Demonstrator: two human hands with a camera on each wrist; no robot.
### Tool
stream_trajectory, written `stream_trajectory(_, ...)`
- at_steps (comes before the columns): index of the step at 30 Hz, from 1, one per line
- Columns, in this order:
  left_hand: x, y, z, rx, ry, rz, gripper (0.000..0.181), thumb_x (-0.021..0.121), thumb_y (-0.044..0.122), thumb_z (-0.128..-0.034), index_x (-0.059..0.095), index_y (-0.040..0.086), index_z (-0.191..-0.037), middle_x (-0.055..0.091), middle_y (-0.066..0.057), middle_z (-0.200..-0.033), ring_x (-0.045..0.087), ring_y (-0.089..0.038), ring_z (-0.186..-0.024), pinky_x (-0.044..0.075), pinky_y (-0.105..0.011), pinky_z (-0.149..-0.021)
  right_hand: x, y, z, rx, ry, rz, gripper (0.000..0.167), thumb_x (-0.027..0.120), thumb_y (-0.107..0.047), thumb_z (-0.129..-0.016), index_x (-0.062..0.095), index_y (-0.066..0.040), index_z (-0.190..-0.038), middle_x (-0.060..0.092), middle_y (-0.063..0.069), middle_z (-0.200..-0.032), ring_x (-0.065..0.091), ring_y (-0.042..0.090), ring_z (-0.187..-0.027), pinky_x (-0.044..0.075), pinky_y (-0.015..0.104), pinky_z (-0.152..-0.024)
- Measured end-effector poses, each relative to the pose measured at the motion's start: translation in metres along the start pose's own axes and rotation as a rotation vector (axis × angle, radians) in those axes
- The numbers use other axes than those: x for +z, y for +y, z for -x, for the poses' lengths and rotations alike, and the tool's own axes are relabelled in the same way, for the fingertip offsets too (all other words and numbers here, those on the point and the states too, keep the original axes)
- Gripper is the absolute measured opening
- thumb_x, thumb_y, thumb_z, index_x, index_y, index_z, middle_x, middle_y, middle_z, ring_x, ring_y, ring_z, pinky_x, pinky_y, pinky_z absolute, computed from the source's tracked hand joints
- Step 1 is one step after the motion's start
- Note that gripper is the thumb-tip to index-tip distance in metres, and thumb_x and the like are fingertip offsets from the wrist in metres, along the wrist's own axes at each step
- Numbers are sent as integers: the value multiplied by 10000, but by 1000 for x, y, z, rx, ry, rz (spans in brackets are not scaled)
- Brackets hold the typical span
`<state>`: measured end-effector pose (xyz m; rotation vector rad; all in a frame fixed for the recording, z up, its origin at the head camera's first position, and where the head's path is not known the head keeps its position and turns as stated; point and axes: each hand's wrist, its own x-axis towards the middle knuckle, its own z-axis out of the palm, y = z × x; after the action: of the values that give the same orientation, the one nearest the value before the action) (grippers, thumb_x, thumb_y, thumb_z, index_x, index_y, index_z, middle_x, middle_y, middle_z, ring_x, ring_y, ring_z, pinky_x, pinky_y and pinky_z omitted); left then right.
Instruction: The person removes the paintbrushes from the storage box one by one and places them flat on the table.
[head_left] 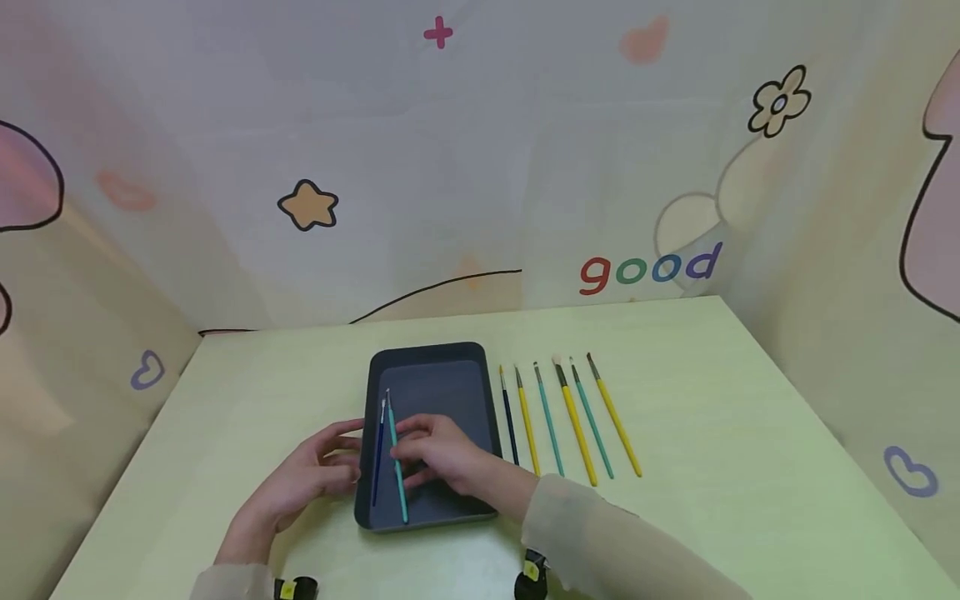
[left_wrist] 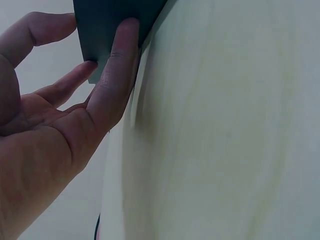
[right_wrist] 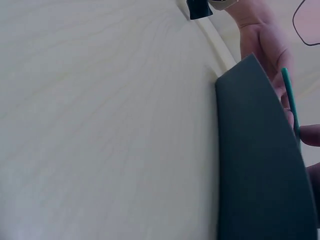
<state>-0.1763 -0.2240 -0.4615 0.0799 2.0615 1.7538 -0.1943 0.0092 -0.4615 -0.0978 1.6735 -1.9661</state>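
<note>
A dark grey rectangular tray [head_left: 442, 387] lies on the table. Between thumb and fingers, my right hand [head_left: 442, 454] pinches a teal paintbrush [head_left: 400, 483] over the tray's left part, bristles toward the far end. A dark blue paintbrush [head_left: 378, 458] lies inside, close to the left wall. My left hand [head_left: 311, 471] is at the tray's left side, and in the left wrist view its fingertips touch the tray's outer wall [left_wrist: 100, 30]. The right wrist view has the teal handle [right_wrist: 290, 97] standing out above the tray's edge, a fingertip against it.
Right of the tray several paintbrushes lie in a row: a dark blue one [head_left: 509, 425], yellow ones such as the wide-tipped one [head_left: 576, 425], and teal ones [head_left: 548, 421]. A printed cloth backdrop [head_left: 450, 167] stands behind the pale wooden table [head_left: 720, 450].
</note>
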Motion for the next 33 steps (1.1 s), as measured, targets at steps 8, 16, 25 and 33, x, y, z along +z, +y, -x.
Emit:
stream_trajectory(8, 1, -2, 1, 19, -20, 14, 778, 602, -40, -856, 320, 38, -1578, 449, -276, -1436, 613, -314, -1151, 575, -421, -872, -27, -13, 14, -37, -31, 27, 444, 670, -18, -951, 531, 91, -1358, 683, 141, -1004, 632, 168, -793, 621, 353, -659)
stream_trajectory(16, 0, -2, 1, 6, -8, 7, 775, 604, -56, -842, 349, 56, -1566, 467, -266, -1416, 617, -311, -1147, 575, -425, -871, -51, -20, 32, -38, -32, 56, 469, 659, -55, -964, 512, 89, -1385, 662, 123, -1029, 625, 179, -816, 613, 341, -667)
stream_trajectory(25, -1, 1, 4, 22, -10, 14, 771, 606, -56, -846, 347, 43, -1565, 469, -270, -1416, 616, -302, -1157, 578, -413, -860, -75, -37, 49, -45, -34, 91, 494, 656, -81, -985, 485, 76, -1421, 628, 241, -1219, 613, 187, -862, 604, 322, -677)
stream_trajectory(33, -2, -2, 2, 26, -6, 11, 770, 618, -54, -850, 351, 46, -1565, 465, -274, -1414, 617, -314, -1155, 579, -429, -859, -114, -46, 64, -52, 29, 128, 535, 659, -133, -993, 458, 70, -1444, 566, 205, -1278, 582, 224, -969, 594, 336, -715)
